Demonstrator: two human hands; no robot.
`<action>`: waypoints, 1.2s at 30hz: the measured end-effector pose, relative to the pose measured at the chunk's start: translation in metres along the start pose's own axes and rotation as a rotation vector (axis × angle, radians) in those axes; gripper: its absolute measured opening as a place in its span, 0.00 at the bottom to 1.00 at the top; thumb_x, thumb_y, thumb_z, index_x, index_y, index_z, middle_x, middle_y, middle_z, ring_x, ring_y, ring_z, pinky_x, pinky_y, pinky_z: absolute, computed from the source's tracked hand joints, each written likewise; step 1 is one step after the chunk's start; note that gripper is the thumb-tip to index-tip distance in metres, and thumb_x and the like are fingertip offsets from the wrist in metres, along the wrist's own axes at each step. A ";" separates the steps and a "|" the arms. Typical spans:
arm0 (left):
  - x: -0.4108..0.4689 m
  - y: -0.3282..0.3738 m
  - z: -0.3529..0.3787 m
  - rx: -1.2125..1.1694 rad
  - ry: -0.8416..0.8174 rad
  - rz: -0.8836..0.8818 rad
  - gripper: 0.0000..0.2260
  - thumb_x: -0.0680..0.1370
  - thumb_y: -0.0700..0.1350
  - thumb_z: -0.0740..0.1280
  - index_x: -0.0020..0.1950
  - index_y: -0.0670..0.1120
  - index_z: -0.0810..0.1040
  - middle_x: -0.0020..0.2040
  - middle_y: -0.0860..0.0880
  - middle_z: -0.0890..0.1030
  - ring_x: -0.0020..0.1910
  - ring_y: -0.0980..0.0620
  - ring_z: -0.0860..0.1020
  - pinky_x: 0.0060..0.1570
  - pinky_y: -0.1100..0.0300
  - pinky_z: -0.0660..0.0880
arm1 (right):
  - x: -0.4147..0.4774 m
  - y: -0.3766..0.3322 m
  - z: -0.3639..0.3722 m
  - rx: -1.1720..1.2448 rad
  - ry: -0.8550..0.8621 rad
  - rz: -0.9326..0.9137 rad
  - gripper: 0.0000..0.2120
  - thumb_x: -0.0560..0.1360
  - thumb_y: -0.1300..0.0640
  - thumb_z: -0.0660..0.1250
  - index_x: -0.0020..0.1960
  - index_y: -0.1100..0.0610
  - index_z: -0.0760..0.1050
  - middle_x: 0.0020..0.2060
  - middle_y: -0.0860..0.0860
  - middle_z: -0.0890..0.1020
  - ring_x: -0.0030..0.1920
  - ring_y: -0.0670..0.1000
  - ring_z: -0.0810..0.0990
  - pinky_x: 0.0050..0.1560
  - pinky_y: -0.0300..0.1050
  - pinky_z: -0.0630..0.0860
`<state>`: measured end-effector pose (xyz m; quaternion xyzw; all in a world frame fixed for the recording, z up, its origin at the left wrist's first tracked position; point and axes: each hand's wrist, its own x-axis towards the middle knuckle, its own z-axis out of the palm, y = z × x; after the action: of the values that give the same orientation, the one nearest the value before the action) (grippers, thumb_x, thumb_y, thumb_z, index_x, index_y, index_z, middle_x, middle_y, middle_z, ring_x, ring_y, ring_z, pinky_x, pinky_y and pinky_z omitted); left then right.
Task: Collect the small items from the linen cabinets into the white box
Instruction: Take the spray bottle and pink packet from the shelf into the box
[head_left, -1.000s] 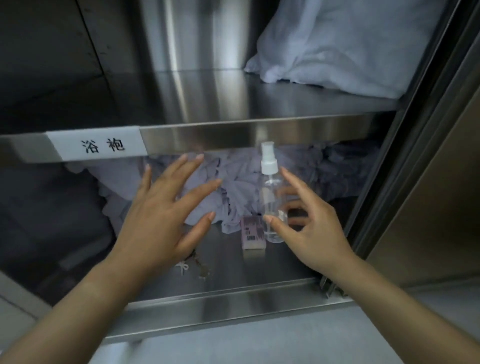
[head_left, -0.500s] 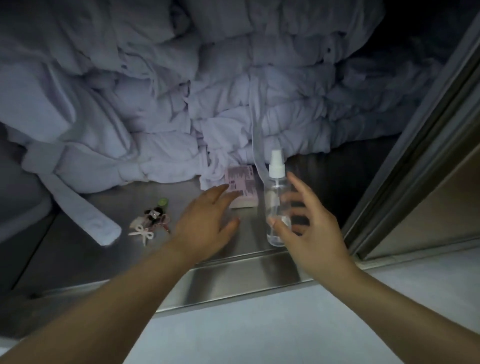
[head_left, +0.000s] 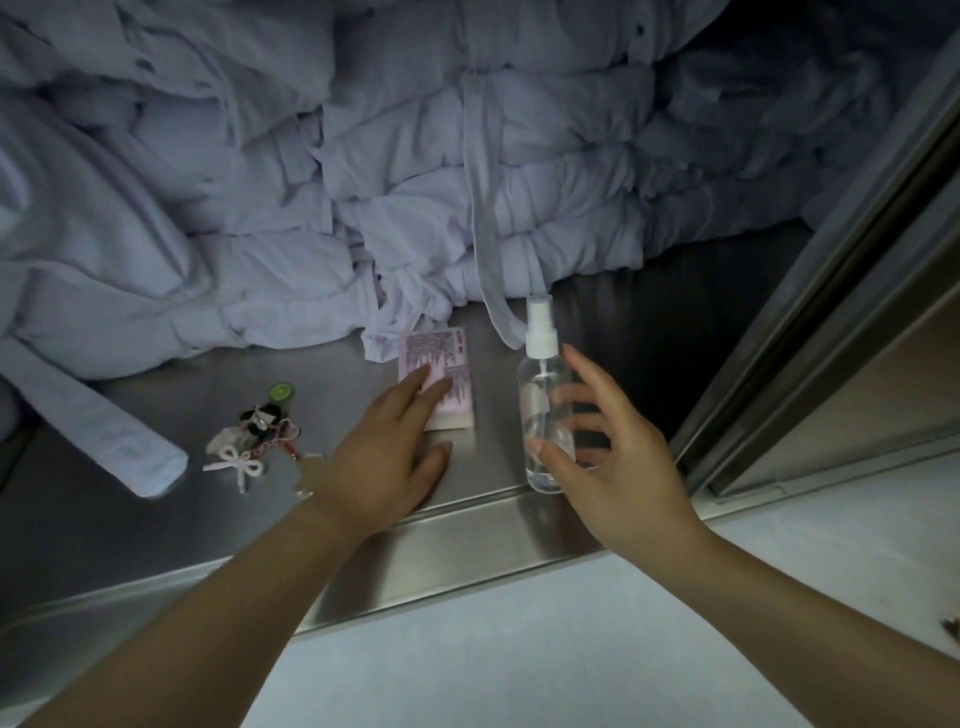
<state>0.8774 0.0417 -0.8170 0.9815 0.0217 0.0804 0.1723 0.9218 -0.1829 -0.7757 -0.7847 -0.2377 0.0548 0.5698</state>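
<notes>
We are looking through one head-worn wide-angle camera, tilting forward and down from close above a steel cabinet shelf (head_left: 156, 525), facing the piled linens (head_left: 415, 156) at its back; no second view is sharing it.

Pink patterned box (head_left: 441, 379), clear white-capped bottle (head_left: 543, 415), pale-lilac robes (head_left: 415, 182).

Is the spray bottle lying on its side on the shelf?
No, the spray bottle stands upright near the shelf's front edge, white nozzle on top, with the right hand open around it.
</notes>
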 end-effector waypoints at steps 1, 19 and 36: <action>-0.013 0.000 -0.003 -0.008 0.007 0.001 0.29 0.74 0.60 0.52 0.74 0.53 0.59 0.75 0.50 0.59 0.71 0.47 0.63 0.65 0.59 0.60 | -0.001 0.000 0.001 -0.001 -0.011 -0.002 0.35 0.71 0.58 0.71 0.68 0.34 0.59 0.56 0.39 0.75 0.54 0.40 0.77 0.53 0.45 0.79; -0.048 0.016 -0.018 -0.068 0.043 -0.251 0.32 0.68 0.65 0.52 0.69 0.54 0.67 0.74 0.49 0.60 0.68 0.45 0.66 0.65 0.51 0.66 | -0.012 -0.006 -0.001 -0.017 -0.079 0.004 0.34 0.70 0.57 0.72 0.66 0.32 0.60 0.54 0.38 0.76 0.51 0.38 0.78 0.47 0.37 0.79; -0.067 0.044 -0.081 -0.160 -0.099 -0.338 0.32 0.70 0.56 0.64 0.73 0.57 0.60 0.70 0.48 0.65 0.63 0.49 0.68 0.54 0.63 0.65 | -0.043 -0.064 -0.018 -0.179 -0.232 0.113 0.35 0.71 0.53 0.70 0.69 0.32 0.55 0.60 0.37 0.72 0.55 0.40 0.75 0.53 0.38 0.77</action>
<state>0.7986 0.0221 -0.7371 0.9498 0.1713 0.0036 0.2616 0.8702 -0.2018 -0.7189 -0.8330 -0.2615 0.1554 0.4622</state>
